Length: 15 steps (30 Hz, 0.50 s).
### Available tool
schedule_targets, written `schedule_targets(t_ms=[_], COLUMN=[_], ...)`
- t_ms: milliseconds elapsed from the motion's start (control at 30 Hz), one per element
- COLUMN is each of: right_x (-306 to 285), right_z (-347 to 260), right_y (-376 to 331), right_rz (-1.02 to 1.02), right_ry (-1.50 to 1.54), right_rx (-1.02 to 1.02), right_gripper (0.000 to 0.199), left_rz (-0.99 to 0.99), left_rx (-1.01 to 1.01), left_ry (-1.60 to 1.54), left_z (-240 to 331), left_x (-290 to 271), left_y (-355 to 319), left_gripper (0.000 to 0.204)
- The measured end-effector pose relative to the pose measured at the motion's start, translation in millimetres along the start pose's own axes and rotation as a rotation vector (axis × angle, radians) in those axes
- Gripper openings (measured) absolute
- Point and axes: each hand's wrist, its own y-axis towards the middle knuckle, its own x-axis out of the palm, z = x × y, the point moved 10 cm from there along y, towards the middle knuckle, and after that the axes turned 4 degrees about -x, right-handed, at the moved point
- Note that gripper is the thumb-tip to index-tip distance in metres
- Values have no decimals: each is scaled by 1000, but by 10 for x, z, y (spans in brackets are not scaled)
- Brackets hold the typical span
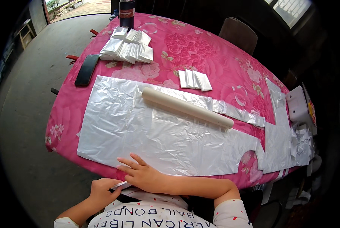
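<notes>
The right hand (145, 175) lies flat, fingers spread and holding nothing, pressing on the near edge of the large clear plastic sheet (154, 133) where it meets the near rim of the bench (63, 117). The left hand (101, 192) sits just below and to the left of it, off the bench edge, its grip pinched closed on a thin white folded strip (121, 185) whose tip points toward the right palm. The sheet spreads away from both hands, its long axis running left to right across the pink flowered cloth, with cut-out arms reaching off to the far right. Beyond it, lying across the sheet's far part, is a pale cardboard roll (187, 107), angled from upper left down to the right, well apart from either hand. Farther still are a small set of folded white packets (194, 79), a bigger pile of folded packets (128, 47), a dark bottle (126, 13) and a black phone (87, 69) near the left rim. Bare sheet lies between hands and roll.
</notes>
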Motion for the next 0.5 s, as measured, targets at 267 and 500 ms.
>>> schedule_targets(t_ms=[267, 500], right_x=[-1137, -1650], right_z=[2467, 3642], right_y=[-1121, -2359], right_rz=[754, 539], right_ry=[508, -141], right_rx=[881, 1449], right_gripper=[18, 33], left_rz=[131, 83], left_rx=[86, 201], left_ry=[-141, -85], left_z=[18, 207], left_x=[-234, -111], left_y=[-45, -65], left_gripper=[38, 34])
